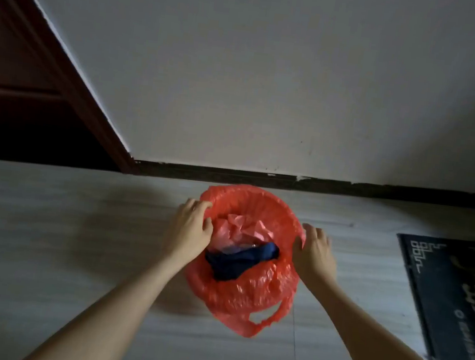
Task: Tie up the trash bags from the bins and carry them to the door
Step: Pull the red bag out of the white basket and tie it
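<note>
A red plastic trash bag [250, 291] lines a small round bin on the floor in front of the wall, its edge folded over the rim and one handle loop hanging at the front. Inside lie crumpled pink plastic [238, 227] and a dark blue cloth-like item [239, 261]. My left hand [190, 229] grips the bag's edge at the left rim, fingers curled over it. My right hand [314, 252] grips the bag's edge at the right rim. The bin itself is hidden under the bag.
A dark brown wooden door [25, 81] with its frame stands at the left. A black doormat [453, 302] with white markings lies on the floor at the right. A dark skirting board [289, 182] runs along the white wall. The floor is pale tile.
</note>
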